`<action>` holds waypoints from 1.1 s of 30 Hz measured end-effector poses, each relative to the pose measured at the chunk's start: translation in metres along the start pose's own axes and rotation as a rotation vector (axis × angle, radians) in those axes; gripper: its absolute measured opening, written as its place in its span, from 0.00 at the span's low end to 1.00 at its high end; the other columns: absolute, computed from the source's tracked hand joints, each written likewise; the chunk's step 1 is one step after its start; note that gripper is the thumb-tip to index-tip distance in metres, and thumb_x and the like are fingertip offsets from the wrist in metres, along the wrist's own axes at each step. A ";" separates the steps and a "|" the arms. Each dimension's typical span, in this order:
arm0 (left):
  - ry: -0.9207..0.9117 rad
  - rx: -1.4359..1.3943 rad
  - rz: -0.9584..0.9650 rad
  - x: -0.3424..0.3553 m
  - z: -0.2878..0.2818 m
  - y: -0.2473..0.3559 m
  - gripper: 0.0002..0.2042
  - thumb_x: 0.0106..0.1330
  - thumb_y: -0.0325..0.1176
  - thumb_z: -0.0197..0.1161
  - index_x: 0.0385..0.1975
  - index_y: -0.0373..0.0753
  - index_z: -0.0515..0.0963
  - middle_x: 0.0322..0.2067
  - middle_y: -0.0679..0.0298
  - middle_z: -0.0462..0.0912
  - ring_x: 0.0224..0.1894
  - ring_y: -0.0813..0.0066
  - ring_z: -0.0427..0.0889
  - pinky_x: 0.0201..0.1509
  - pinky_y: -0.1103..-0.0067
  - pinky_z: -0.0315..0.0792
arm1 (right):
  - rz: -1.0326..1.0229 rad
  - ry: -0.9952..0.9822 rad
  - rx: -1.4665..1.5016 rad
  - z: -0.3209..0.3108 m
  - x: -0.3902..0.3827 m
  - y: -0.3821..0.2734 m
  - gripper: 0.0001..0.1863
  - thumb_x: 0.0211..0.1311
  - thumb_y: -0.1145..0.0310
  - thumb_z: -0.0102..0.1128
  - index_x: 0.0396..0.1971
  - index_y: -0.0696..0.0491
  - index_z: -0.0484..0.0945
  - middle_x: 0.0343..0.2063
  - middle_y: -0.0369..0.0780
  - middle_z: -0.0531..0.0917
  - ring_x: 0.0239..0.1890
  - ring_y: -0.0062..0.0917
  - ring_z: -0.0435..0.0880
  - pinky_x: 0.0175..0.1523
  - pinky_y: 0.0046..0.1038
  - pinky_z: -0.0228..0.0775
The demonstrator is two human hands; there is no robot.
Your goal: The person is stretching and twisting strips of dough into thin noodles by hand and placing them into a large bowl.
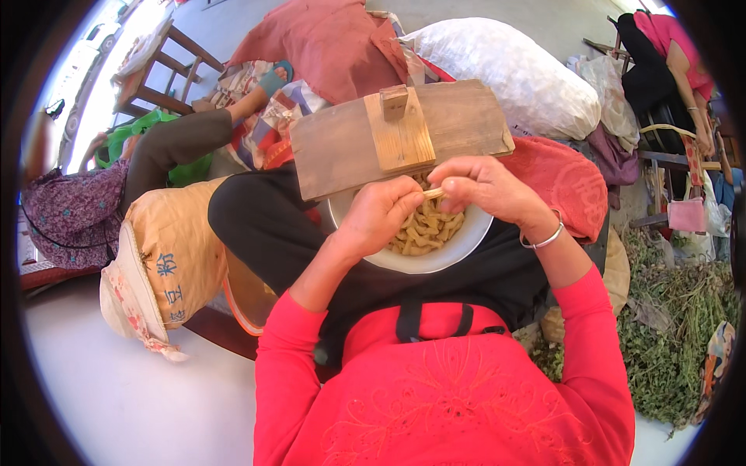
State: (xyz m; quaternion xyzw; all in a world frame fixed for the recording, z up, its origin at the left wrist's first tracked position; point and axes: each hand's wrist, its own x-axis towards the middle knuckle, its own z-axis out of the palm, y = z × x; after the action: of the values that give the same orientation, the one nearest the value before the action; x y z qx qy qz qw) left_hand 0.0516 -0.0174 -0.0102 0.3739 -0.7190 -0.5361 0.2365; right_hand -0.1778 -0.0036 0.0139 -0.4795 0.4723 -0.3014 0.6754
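Observation:
Over a white basin (pixel 423 266) in my lap, my left hand (pixel 378 213) is closed, pinching one end of a pale yellow strip (pixel 432 193) between thumb and fingers. My right hand (pixel 493 193), a silver bangle at its wrist, curls its thumb and fingers about the strip's other end. Below them the basin holds many yellow-brown curled strips (pixel 423 233); whether they are pods or cut vegetable pieces I cannot tell. A brown wooden board (pixel 326 155) with a lighter wood piece (pixel 400 144) across its middle lies just beyond my hands and covers the basin's far side.
A tan sack (pixel 183 241) stands at left, with an orange-rimmed container (pixel 242 299) beside it. Ahead are a full white sack (pixel 501 74) and a reddish cloth (pixel 318 46); a red towel (pixel 556 182) lies right. Green plants (pixel 676 334) are heaped at right. Other people sit at both sides.

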 end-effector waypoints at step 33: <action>0.360 -0.084 -0.121 0.020 -0.009 -0.036 0.06 0.64 0.29 0.57 0.33 0.32 0.75 0.25 0.51 0.79 0.30 0.59 0.79 0.35 0.68 0.71 | -0.840 0.649 -0.889 0.045 0.043 0.017 0.06 0.54 0.70 0.62 0.33 0.53 0.81 0.34 0.41 0.81 0.42 0.37 0.78 0.46 0.37 0.69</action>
State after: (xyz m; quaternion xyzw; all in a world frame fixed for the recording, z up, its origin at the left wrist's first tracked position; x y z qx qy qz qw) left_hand 0.0561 -0.0438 -0.0430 0.4960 -0.6181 -0.5036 0.3440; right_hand -0.1209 -0.0177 -0.0128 -0.7388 0.5034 -0.4433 0.0654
